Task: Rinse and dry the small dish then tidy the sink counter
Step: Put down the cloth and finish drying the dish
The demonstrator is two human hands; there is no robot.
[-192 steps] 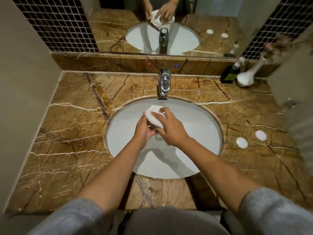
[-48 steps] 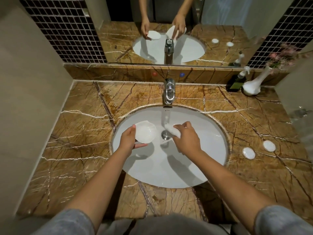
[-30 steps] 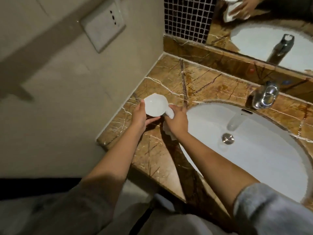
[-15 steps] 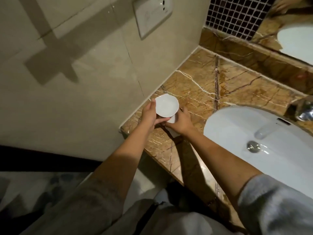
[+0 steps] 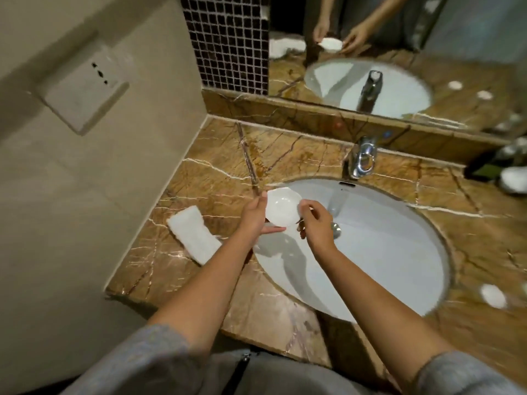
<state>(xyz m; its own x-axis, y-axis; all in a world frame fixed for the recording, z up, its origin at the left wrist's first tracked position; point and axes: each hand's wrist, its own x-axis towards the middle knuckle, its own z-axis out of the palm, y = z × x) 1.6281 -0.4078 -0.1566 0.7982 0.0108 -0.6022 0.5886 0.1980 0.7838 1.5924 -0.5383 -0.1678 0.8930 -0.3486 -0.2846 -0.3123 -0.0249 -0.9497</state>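
A small white dish is held over the left rim of the white oval sink. My left hand grips its left edge, thumb on the rim and fingers underneath. My right hand pinches its right edge with the fingertips. A folded white cloth lies flat on the brown marble counter, left of my left forearm and close to the wall; no hand touches it.
A chrome tap stands behind the sink. A small white disc lies on the counter at right. A dark bottle and a white vase stand at the far right. A beige wall borders the counter's left side.
The cloth has left my right hand and now lies on the counter by the wall. Both hands have carried the dish to the right, over the sink's left rim.
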